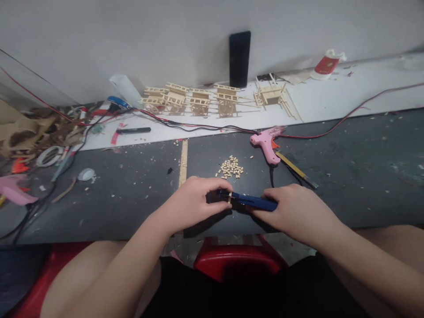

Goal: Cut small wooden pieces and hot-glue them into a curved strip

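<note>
Grey workbench (99,207) holds five wooden carts (175,98); two hands (188,205) (298,213) grip one blue tool (255,202).

Overall light: moderate and flat, slightly dim; no lamp or window in view.
Shadows: soft, dark patches under the left hand (188,205) and right hand (294,212); a faint shadow beside the black phone (240,59) on the white wall (132,35).
Glare: mild sheen, far right of the dark work surface (357,176).
Distortion: wide-angle bowing toward left and right edges.
Focus: centre fairly sharp, slightly soft; far-left clutter (36,132) smeared.
</note>
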`<action>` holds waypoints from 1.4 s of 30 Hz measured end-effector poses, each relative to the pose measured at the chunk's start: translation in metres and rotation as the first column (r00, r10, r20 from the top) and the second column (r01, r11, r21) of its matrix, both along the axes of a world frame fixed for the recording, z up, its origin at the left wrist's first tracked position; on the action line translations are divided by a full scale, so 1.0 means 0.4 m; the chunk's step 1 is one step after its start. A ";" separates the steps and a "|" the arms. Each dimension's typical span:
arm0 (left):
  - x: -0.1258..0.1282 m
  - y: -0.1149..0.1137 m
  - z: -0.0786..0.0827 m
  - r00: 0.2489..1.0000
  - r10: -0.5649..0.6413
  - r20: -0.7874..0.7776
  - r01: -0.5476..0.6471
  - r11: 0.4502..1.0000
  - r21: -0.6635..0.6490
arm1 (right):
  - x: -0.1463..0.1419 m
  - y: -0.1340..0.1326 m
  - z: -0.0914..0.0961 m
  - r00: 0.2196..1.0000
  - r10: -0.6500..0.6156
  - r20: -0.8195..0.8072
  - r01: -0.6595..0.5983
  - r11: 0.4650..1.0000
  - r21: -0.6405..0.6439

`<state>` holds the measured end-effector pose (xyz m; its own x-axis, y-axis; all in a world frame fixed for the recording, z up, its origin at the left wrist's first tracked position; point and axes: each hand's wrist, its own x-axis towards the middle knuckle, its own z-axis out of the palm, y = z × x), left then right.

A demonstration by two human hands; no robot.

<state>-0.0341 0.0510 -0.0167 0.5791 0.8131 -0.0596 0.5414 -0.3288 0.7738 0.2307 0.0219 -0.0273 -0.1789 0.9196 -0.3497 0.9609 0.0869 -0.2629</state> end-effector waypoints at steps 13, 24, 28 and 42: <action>-0.005 0.026 0.008 1.000 -0.018 0.005 0.018 1.000 -0.003 | -0.010 0.005 0.007 1.000 0.013 0.002 -0.013 0.999 0.043; -0.013 -0.008 0.001 0.999 -0.047 -0.025 0.049 0.996 0.080 | -0.009 -0.052 -0.015 0.999 0.030 -0.025 -0.024 0.976 0.216; -0.013 -0.013 -0.008 0.999 -0.046 -0.020 0.048 0.991 0.126 | -0.006 -0.057 -0.026 0.995 0.084 -0.049 -0.066 0.955 0.291; -0.008 -0.020 -0.001 0.996 -0.019 0.085 0.004 0.985 0.172 | 0.004 -0.081 -0.086 0.983 0.176 -0.046 -0.138 0.888 0.438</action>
<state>-0.0374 0.0432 -0.0172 0.5850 0.8004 0.1308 0.4711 -0.4667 0.7485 0.2323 -0.0103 -0.0616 -0.3445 0.9338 0.0971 0.9017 0.3579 -0.2424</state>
